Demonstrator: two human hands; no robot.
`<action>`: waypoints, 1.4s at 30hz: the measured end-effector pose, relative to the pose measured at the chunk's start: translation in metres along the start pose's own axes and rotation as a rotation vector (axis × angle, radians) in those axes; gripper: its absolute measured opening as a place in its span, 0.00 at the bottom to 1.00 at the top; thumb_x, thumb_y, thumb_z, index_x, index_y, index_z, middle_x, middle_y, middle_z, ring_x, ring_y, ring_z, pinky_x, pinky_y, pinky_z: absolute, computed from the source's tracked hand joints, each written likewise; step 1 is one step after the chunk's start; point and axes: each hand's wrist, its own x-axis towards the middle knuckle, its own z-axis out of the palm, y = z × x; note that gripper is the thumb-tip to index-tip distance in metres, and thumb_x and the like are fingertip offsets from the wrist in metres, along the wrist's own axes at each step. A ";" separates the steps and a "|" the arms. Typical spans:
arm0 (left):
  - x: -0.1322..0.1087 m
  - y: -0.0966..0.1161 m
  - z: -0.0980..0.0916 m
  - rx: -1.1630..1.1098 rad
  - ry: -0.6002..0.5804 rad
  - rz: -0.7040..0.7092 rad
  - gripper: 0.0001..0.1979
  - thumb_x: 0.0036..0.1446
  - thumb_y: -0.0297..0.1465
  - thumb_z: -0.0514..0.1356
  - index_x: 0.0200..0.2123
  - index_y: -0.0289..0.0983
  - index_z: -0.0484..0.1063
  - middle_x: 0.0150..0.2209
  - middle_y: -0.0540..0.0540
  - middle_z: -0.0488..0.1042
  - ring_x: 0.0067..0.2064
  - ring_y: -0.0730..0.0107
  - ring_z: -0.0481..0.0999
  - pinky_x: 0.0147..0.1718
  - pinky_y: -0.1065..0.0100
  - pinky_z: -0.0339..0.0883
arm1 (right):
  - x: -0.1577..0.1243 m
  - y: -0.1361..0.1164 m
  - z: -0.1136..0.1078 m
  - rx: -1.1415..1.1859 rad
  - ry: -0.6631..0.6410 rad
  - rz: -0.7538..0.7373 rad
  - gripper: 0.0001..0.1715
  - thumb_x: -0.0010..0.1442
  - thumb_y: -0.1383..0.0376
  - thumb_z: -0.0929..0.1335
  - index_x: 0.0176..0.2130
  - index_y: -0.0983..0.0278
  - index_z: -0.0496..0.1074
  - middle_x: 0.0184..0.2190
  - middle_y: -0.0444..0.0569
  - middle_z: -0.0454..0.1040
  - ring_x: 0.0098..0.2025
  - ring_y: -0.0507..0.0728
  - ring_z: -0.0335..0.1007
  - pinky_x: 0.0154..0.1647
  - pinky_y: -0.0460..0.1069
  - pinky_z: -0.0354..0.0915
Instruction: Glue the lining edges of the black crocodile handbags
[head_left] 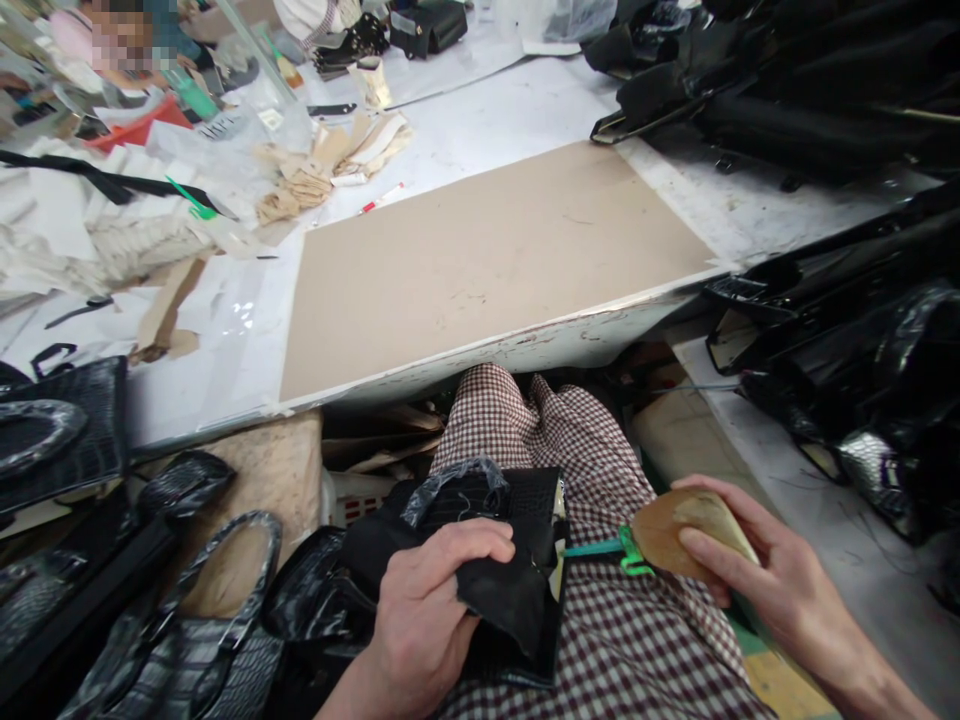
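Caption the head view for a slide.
Left hand grips a black bag on the lap; right hand holds an amber bottle, its teal nozzle at the bag's edge.

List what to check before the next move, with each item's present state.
1. Left hand gripping the black bag: ok.
2. Bottle held in the right hand: ok.
3. Nozzle pointing at the bag's edge: ok.
4. Nozzle tip touching that edge: cannot tell, the contact is too small to see.
5. Bag supported: ok, it rests on the lap over checked cloth.
6. Board on the table free of marks: not ok, small dark marks show.
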 end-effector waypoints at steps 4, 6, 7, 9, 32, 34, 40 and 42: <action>0.000 0.001 0.000 -0.008 -0.007 -0.005 0.15 0.59 0.14 0.54 0.45 0.34 0.72 0.43 0.43 0.78 0.50 0.71 0.77 0.51 0.75 0.70 | -0.001 -0.002 0.002 -0.028 0.028 -0.010 0.26 0.54 0.50 0.73 0.48 0.60 0.73 0.38 0.47 0.80 0.39 0.61 0.79 0.37 0.46 0.75; 0.000 0.002 0.000 -0.008 -0.007 0.006 0.16 0.59 0.13 0.54 0.45 0.33 0.72 0.43 0.43 0.78 0.50 0.71 0.77 0.51 0.75 0.70 | -0.002 -0.002 0.002 -0.052 0.076 -0.018 0.27 0.53 0.49 0.74 0.48 0.60 0.73 0.38 0.46 0.80 0.38 0.62 0.79 0.36 0.47 0.75; 0.001 0.002 0.000 -0.007 -0.007 0.010 0.16 0.58 0.13 0.54 0.45 0.33 0.72 0.43 0.43 0.78 0.50 0.71 0.77 0.51 0.76 0.70 | -0.003 -0.002 0.001 -0.058 0.095 -0.023 0.27 0.53 0.49 0.74 0.48 0.59 0.73 0.38 0.46 0.80 0.38 0.62 0.79 0.34 0.46 0.75; 0.002 0.003 0.000 -0.004 -0.003 0.018 0.15 0.59 0.13 0.54 0.44 0.33 0.72 0.42 0.43 0.78 0.50 0.72 0.77 0.51 0.76 0.69 | -0.004 -0.003 0.001 -0.051 0.110 -0.020 0.28 0.53 0.48 0.74 0.48 0.59 0.73 0.36 0.46 0.80 0.36 0.62 0.79 0.29 0.46 0.75; 0.002 0.003 0.000 0.000 0.005 -0.005 0.13 0.60 0.15 0.54 0.44 0.34 0.71 0.42 0.43 0.78 0.49 0.71 0.78 0.49 0.75 0.71 | -0.011 -0.025 0.007 -0.030 0.183 0.056 0.29 0.51 0.48 0.73 0.48 0.59 0.72 0.37 0.46 0.80 0.36 0.62 0.77 0.20 0.46 0.67; 0.002 0.003 0.000 0.001 0.001 -0.011 0.14 0.60 0.15 0.54 0.44 0.34 0.72 0.42 0.43 0.78 0.49 0.72 0.78 0.50 0.76 0.70 | -0.014 -0.029 0.010 0.001 0.178 0.069 0.28 0.52 0.48 0.73 0.48 0.59 0.72 0.37 0.46 0.79 0.34 0.61 0.77 0.21 0.46 0.68; 0.004 0.004 -0.001 0.015 -0.006 -0.003 0.14 0.59 0.14 0.53 0.43 0.33 0.72 0.41 0.44 0.78 0.49 0.73 0.78 0.51 0.77 0.69 | -0.009 -0.022 0.013 0.070 0.091 0.112 0.28 0.53 0.50 0.72 0.49 0.60 0.72 0.38 0.48 0.79 0.34 0.61 0.76 0.23 0.46 0.70; 0.004 0.005 -0.001 0.015 -0.005 -0.006 0.13 0.60 0.15 0.54 0.43 0.33 0.72 0.41 0.43 0.79 0.48 0.72 0.78 0.51 0.77 0.70 | -0.007 -0.017 0.012 0.085 0.052 0.120 0.27 0.53 0.50 0.73 0.48 0.61 0.73 0.40 0.49 0.79 0.36 0.62 0.76 0.25 0.46 0.71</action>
